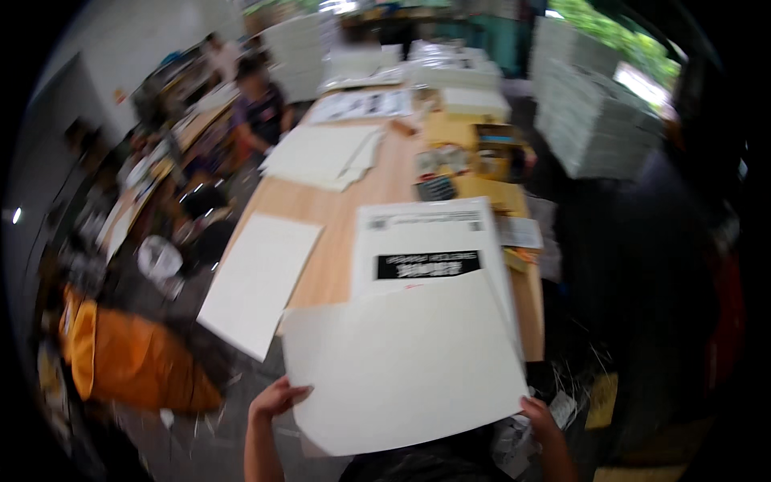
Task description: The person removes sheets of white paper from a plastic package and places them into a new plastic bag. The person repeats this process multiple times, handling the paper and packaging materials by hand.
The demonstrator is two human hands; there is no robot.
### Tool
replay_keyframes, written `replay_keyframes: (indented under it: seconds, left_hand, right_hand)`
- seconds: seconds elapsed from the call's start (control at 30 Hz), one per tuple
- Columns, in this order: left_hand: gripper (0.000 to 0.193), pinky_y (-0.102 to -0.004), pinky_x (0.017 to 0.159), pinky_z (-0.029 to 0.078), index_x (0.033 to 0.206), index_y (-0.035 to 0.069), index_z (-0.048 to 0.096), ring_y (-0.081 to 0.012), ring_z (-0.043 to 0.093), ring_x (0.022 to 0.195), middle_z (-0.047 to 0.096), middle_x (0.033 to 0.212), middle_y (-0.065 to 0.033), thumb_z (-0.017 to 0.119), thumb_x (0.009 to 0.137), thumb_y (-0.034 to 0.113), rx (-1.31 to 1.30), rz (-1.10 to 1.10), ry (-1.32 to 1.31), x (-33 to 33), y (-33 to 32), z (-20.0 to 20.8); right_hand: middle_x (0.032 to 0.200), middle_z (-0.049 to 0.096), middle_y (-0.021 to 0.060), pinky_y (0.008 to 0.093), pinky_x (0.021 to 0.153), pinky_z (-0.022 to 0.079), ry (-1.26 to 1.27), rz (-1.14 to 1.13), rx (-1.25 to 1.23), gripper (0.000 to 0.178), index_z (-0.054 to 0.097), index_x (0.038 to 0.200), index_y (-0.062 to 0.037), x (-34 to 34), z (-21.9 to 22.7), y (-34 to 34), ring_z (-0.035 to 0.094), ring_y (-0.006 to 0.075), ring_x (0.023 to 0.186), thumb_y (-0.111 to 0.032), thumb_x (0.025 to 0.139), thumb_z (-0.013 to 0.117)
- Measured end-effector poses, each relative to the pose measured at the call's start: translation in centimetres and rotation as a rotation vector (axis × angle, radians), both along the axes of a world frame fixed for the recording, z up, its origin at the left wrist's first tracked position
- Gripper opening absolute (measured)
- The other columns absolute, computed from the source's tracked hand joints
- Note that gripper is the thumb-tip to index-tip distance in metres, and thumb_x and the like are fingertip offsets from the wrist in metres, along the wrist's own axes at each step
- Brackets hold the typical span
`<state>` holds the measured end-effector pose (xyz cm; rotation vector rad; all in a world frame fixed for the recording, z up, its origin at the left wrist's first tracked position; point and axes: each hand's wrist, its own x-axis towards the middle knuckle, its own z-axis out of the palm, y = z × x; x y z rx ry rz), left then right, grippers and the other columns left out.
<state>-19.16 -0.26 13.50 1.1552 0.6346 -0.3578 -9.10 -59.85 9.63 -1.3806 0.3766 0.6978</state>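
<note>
A large blank white sheet of paper [401, 369] spans the space between my hands at the near end of the table, bowing slightly. My left hand [277, 399] is closed on its left edge, thumb toward the top face. At the lower right corner, my right hand [540, 415] pinches the sheet, with part of the fingers hidden. Beneath its far edge lies a printed white packet [430, 229] with a black label band. Another blank white sheet [261, 277] rests to the left, overhanging the table's edge.
Farther along the wooden table [381, 173] lie a stack of white sheets [325, 153], a dark calculator [436, 188] and tape rolls. A person [261, 108] works at the left side. Tall white stacks [594, 120] stand right; an orange sack [136, 357] sits on the floor left.
</note>
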Motion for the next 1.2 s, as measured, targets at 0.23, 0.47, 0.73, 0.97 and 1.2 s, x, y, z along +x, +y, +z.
replay_keyframes:
  seconds: [0.23,0.47,0.73,0.97,1.2]
  left_hand:
    - [0.04,-0.0301,0.082,0.052,0.128,-0.002,0.052,-0.0166,0.063,0.096,0.064,0.11,-0.0084,0.06,0.088,0.002,-0.084,0.028,-0.225,0.6,1.4,5.0]
    - [0.042,-0.0336,0.08,0.056,0.126,-0.003,0.053,-0.0208,0.067,0.093,0.065,0.11,-0.0127,0.061,0.085,0.004,-0.107,0.374,-0.371,-2.0,10.0,3.9]
    - [0.046,-0.04,0.086,0.056,0.13,-0.001,0.047,-0.0268,0.065,0.101,0.063,0.116,-0.0149,0.06,0.088,0.012,-0.08,0.659,-0.634,-1.4,24.0,-1.2]
    - [0.04,-0.0411,0.098,0.048,0.133,0.008,0.046,-0.0237,0.057,0.114,0.059,0.122,-0.006,0.054,0.093,0.005,-0.202,0.735,-0.66,3.2,29.9,-8.7]
    - [0.046,-0.0464,0.1,0.046,0.14,0.012,0.034,-0.0289,0.052,0.119,0.05,0.133,-0.0095,0.047,0.097,0.004,-0.256,0.742,-0.347,4.1,33.2,-16.5]
  right_hand:
    - [0.095,0.067,0.0103,0.029,0.075,0.049,-0.019,0.02,-0.17,0.043,0.061,0.111,0.007,2.0,3.9,1.4,0.064,0.0187,0.083,-0.031,0.097,0.048]
    - [0.09,0.063,0.0163,0.0368,0.069,0.051,-0.033,-0.123,-0.326,0.068,0.064,0.099,0.0,-1.2,0.0,1.9,0.062,0.0222,0.08,-0.064,0.093,0.042]
    - [0.106,0.064,0.0164,0.0463,0.089,0.045,0.204,-0.353,-0.431,0.056,0.066,0.098,-0.0006,-10.3,-1.7,9.7,0.057,0.0278,0.105,-0.054,0.092,0.053]
    - [0.106,0.066,0.0116,0.0413,0.093,0.042,0.238,-0.4,-0.427,0.042,0.067,0.105,-0.0052,-18.3,-8.2,6.0,0.057,0.0249,0.105,-0.044,0.089,0.063]
    - [0.127,0.058,0.0163,0.0451,0.093,0.043,0.5,-0.287,-0.643,0.051,0.061,0.12,-0.0048,-18.2,-11.0,9.1,0.056,0.0302,0.112,-0.042,0.086,0.063]
